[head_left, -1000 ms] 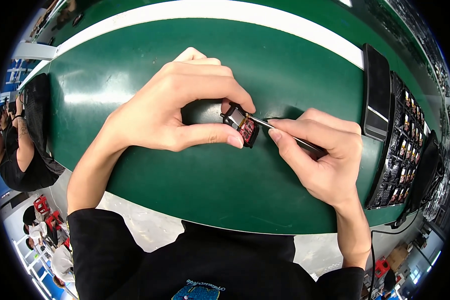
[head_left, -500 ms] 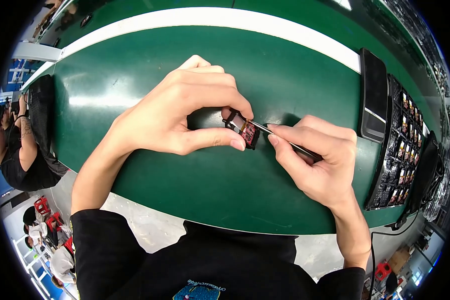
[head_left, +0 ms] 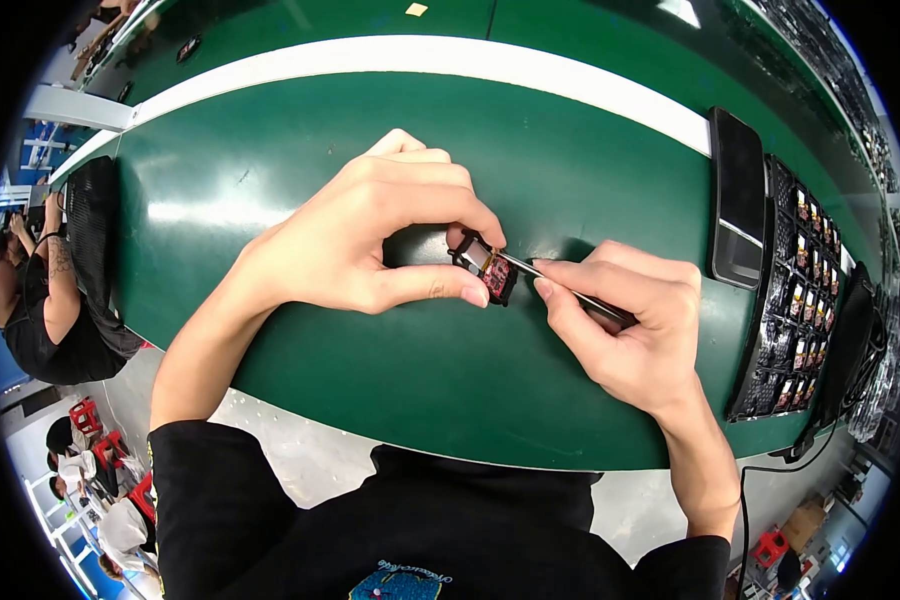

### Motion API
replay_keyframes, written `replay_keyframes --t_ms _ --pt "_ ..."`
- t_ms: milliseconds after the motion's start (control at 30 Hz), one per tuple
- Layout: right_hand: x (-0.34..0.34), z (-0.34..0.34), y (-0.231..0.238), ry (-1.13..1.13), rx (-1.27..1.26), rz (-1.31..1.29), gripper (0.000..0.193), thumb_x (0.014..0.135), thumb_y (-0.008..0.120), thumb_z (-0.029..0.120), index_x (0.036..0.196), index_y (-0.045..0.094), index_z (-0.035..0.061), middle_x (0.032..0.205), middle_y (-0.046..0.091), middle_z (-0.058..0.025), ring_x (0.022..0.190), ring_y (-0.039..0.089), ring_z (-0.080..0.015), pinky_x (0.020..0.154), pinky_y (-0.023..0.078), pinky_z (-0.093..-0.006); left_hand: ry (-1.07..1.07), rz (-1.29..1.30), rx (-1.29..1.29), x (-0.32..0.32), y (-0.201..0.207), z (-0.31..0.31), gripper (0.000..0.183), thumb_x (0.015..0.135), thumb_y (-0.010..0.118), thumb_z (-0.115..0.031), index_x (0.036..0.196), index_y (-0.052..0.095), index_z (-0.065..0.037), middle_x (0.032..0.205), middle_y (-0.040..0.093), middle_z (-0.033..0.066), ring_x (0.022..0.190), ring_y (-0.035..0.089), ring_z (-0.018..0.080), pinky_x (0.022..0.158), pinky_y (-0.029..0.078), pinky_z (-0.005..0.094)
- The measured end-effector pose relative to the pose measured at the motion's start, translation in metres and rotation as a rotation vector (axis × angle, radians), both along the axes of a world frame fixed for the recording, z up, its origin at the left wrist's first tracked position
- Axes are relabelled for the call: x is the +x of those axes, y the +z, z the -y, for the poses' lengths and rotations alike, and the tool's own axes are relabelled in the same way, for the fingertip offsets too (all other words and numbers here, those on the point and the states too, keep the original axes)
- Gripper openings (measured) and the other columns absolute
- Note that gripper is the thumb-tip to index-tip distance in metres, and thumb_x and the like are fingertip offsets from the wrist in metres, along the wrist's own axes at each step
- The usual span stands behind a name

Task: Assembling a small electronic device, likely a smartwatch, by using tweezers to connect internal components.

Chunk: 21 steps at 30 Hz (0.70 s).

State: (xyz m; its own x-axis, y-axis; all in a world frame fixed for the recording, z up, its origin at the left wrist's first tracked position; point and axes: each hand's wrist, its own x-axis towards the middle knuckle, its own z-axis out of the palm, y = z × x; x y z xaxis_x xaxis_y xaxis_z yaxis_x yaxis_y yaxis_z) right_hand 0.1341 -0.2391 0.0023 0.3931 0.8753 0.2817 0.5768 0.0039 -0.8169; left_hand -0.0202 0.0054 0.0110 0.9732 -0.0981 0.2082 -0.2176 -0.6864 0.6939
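A glossy dark-green counter (head_left: 440,395) caught a white streak of light (head_left: 215,213); a curving white band (head_left: 420,55) edged its far side. Pale grey floor (head_left: 295,440) and red plastic stools (head_left: 770,549) showed lower down.

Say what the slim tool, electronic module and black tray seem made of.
Slim tool: shaft probably metal, silvery and shiny; dark handle unclear. Electronic module: black frame likely plastic, finish unclear; red part resembles circuit board. Black tray: probably plastic, glossy from bright highlights.
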Motion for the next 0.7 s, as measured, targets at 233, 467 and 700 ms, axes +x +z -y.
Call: replay_keyframes --t_ms 233,467,700 --pt "-0.001 0.012 0.002 -0.060 0.049 0.009 0.017 0.087 0.087 -0.003 0.104 0.087 -0.0024 0.066 0.064 -0.0054 0.051 0.054 -0.0102 0.049 0.039 -0.0301 -0.045 0.054 -0.020 -0.003 -0.004 0.007 0.037 0.091 0.094 -0.037 0.116 0.079 -0.014 0.091 0.067 -0.0032 0.089 0.065 0.0167 0.092 0.040 0.0375" --pt "-0.001 0.018 0.002 -0.174 0.039 -0.116 0.014 0.095 0.083 -0.006 0.108 0.084 -0.0075 0.075 0.066 -0.0021 0.063 0.056 -0.0049 0.056 0.038 -0.0229 -0.022 0.028 0.015 -0.006 -0.011 0.017 0.043 0.096 0.089 -0.042 0.118 0.073 -0.009 0.094 0.064 0.0002 0.095 0.062 0.0192 0.098 0.042 0.0383" --pt "-0.005 0.009 0.003 -0.170 0.061 -0.167 0.010 0.101 0.076 -0.006 0.111 0.075 -0.0081 0.089 0.067 -0.0041 0.074 0.061 -0.0065 0.068 0.049 -0.0214 -0.031 0.042 0.036 -0.005 -0.011 0.009 0.047 0.095 0.090 -0.041 0.124 0.073 -0.009 0.097 0.064 0.0013 0.094 0.064 0.0214 0.099 0.045 0.0405"
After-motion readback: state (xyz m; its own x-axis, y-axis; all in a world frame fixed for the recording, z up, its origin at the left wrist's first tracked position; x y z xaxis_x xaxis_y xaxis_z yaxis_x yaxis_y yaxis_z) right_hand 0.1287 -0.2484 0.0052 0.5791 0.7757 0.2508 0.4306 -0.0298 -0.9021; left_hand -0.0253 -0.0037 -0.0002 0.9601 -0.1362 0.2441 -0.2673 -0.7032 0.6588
